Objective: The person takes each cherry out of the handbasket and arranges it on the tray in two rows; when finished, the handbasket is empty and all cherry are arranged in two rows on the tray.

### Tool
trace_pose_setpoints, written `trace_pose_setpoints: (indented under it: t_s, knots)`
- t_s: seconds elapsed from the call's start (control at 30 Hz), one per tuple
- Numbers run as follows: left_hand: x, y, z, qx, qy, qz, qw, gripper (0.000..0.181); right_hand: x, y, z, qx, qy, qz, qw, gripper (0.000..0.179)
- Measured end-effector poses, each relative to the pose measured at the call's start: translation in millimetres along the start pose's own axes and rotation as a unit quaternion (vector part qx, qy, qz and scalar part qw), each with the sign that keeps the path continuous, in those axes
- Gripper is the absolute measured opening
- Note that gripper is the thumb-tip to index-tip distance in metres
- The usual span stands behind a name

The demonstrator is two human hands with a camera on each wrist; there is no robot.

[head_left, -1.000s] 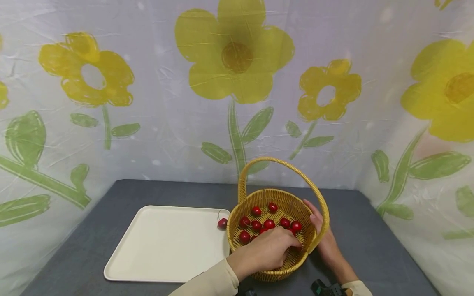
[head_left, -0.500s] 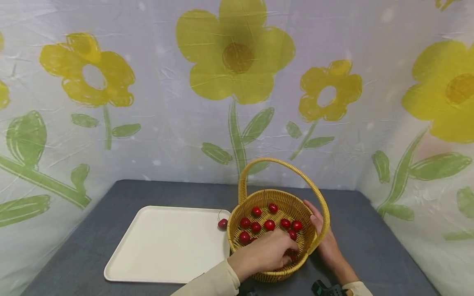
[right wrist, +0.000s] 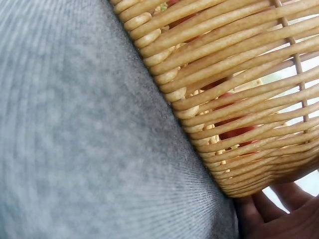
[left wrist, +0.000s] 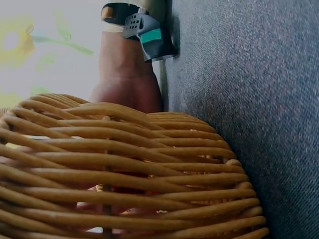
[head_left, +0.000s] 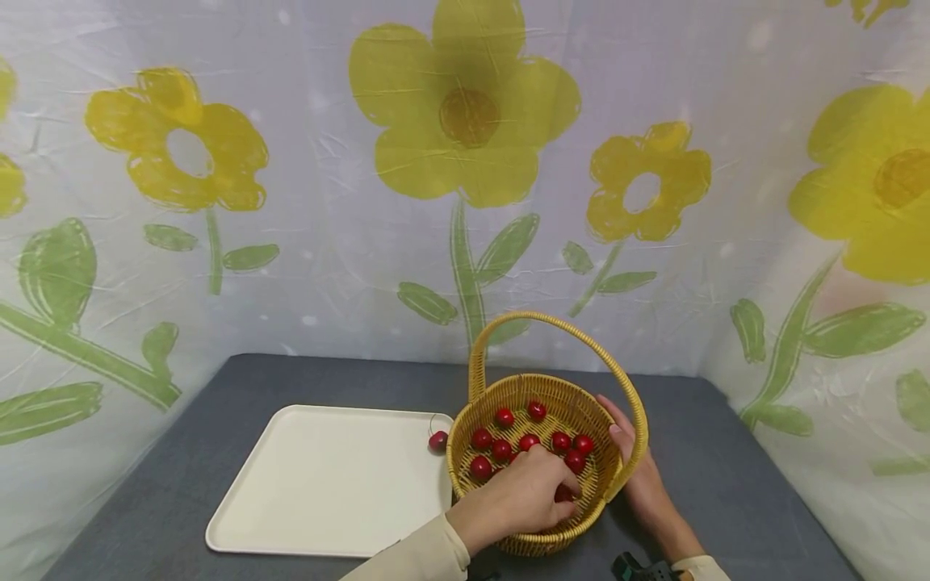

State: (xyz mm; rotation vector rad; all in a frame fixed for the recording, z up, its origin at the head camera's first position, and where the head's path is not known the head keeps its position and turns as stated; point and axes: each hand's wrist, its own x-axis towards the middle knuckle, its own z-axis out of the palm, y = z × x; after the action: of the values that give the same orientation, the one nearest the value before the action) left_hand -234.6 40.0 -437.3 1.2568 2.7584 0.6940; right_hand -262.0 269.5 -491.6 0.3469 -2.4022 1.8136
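Note:
A round wicker basket (head_left: 460, 452) with a tall arched handle (head_left: 541, 316) holds several red cherries (head_left: 481, 468) over its woven floor. My left hand (head_left: 519, 488) reaches inside it from the left, fingers bent down near the front right. Between its thumb and index finger shows a dark red cherry (head_left: 564, 492), pinched there. My right hand (head_left: 635, 460) grips the basket's right side from outside, partly behind the handle. In the left wrist view the basket's wall (left wrist: 124, 164) fills the lower part; in the right wrist view fingers (right wrist: 271, 206) rest against the weave.
Left of the basket lies a cream rectangular tray (head_left: 327, 476), its right edge close to the wicker. One stemmed cherry (head_left: 438, 441) sits at the tray's upper right corner. The dark grey table (head_left: 726, 484) ends at a flower-printed curtain (head_left: 312, 242).
Inside the basket my left hand has shifted slightly, and the pinched cherry now shows between thumb and index finger. My right hand stays at the basket's side.

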Motion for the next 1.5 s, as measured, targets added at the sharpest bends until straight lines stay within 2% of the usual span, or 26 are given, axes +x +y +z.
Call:
trace_pose_setpoints:
  t_s: [0.2, 0.3, 0.43, 0.53, 0.6, 0.73, 0.87, 1.0, 1.1, 1.3, 1.5]
  knots:
    - [-0.3, -1.8, 1.2, -0.058, 0.021, -0.032, 0.9976, 0.034, -0.4, 1.5, -0.1, 0.003, 0.001, -0.004, 1.0, 0.051]
    - [-0.4, -2.3, 1.6, -0.056, 0.038, -0.014, 0.9976, 0.037, -0.5, 2.0, 0.0, 0.004, 0.001, -0.006, 1.0, 0.051]
    - [-0.9, -1.7, 0.4, -0.041, 0.075, 0.008, 0.9963, 0.03, -0.5, 1.5, 0.3, 0.002, 0.001, -0.005, 1.0, 0.051]
    - [-1.2, -1.0, -0.9, -0.063, 0.107, 0.009, 0.9923, 0.03, -0.3, 0.6, 0.3, 0.002, 0.001, -0.006, 1.0, 0.051]
    - [-1.7, -0.4, -1.6, -0.095, 0.131, 0.009, 0.9868, 0.031, 0.1, 0.4, 0.1, 0.003, 0.0, -0.008, 1.0, 0.051]
    - [-2.5, -0.1, -2.2, -0.16, 0.181, 0.033, 0.9698, 0.026, 0.2, 0.9, -0.5, 0.01, -0.004, -0.015, 0.9998, 0.051]
    - [-3.3, -0.2, -2.6, -0.187, 0.2, 0.066, 0.9595, 0.021, -0.3, 1.3, -0.8, 0.005, -0.004, -0.012, 0.9999, 0.051]
    - [-5.0, -0.5, -4.2, -0.181, 0.208, 0.079, 0.958, 0.02, -0.2, 1.2, -0.7, 0.001, -0.003, -0.009, 1.0, 0.051]
    - [-7.6, -0.2, -6.4, -0.168, 0.233, 0.091, 0.9535, 0.018, 0.0, 0.7, -0.8, 0.002, -0.004, -0.007, 1.0, 0.051]
    - [-19.3, 2.1, -17.7, -0.2, 0.294, 0.106, 0.9286, 0.02, -0.5, 0.8, 0.1, -0.007, -0.002, 0.007, 1.0, 0.051]
    - [-39.4, -2.3, -41.6, -0.177, 0.357, 0.141, 0.9063, 0.017, 0.2, -1.6, 0.6, -0.005, 0.003, 0.008, 1.0, 0.052]
